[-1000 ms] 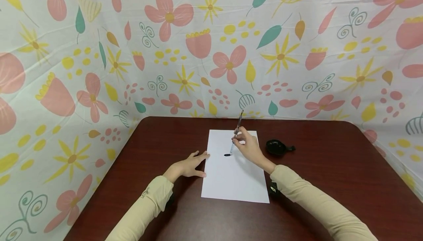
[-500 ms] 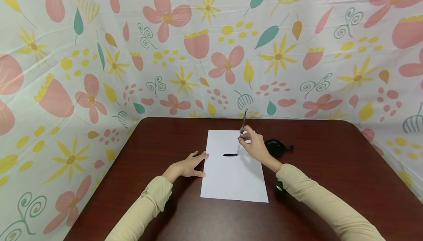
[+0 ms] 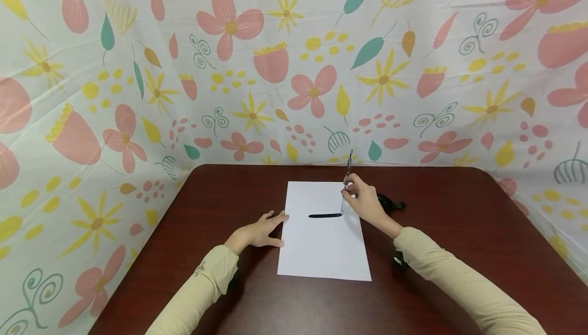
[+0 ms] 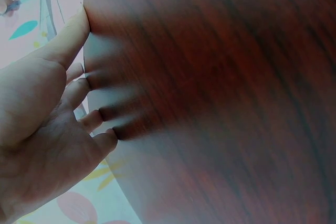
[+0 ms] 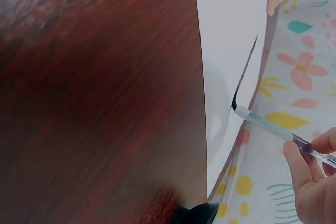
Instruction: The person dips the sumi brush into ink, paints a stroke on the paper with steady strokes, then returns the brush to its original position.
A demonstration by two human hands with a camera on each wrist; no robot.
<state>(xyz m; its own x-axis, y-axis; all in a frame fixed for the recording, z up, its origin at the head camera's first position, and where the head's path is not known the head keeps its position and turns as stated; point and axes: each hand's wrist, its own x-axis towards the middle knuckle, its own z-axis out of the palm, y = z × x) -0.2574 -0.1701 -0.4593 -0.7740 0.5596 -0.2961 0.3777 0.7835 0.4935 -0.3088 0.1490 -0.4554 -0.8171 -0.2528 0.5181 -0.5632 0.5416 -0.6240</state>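
Note:
My right hand (image 3: 365,203) pinches a slim brush (image 3: 349,165) with a clear shaft and a small loop at its top. The brush stands nearly upright, and its dark tip meets the white paper (image 3: 321,253) at the right end of a black horizontal stroke (image 3: 325,216). In the right wrist view, thumb and fingers grip the brush (image 5: 268,125) around its shaft. My left hand (image 3: 259,231) rests at the paper's left edge with fingers spread. The left wrist view shows the fingertips of that hand (image 4: 42,103) touching down along the edge.
A black dish with a short handle (image 3: 390,205) sits right of the paper, partly hidden behind my right hand. The dark red-brown wooden table (image 3: 441,207) meets a flower-printed cloth (image 3: 317,136) at the back and left.
My right hand has moved right with the brush, and the black mark has grown from a short blot into a long line. The left hand stays in place on the paper.

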